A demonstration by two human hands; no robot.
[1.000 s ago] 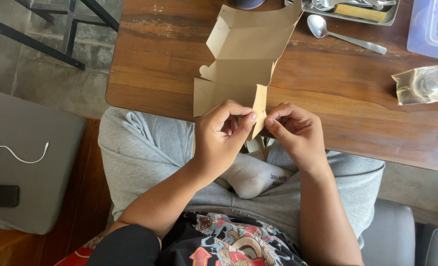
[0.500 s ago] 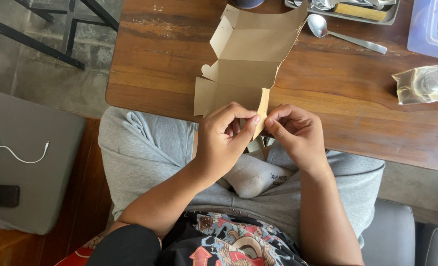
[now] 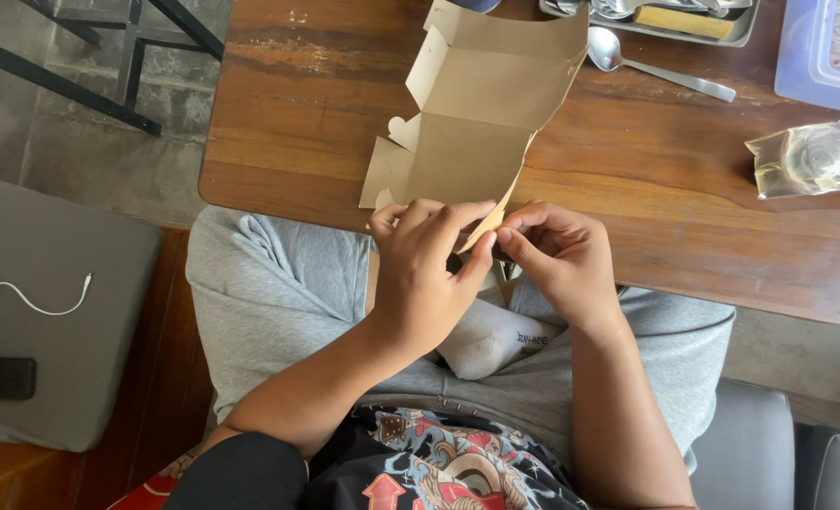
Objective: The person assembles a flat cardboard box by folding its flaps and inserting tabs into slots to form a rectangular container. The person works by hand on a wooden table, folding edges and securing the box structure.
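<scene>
Head view: both hands, left (image 3: pixel 425 274) and right (image 3: pixel 557 255), are pinching the lower flap of a flattened cardboard box (image 3: pixel 481 113) lying over the tabletop (image 3: pixel 297 123) edge.

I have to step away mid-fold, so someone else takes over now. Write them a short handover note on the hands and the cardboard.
Left hand: pinching the near edge of the flat cardboard box blank.
Right hand: pinching the same edge beside it.
Blank: unfolded, leaning up from the wooden table edge toward the lap.
Nearby: spoon, metal tray, clear bag.
Done: some creases show. Left: no sides closed yet.
</scene>
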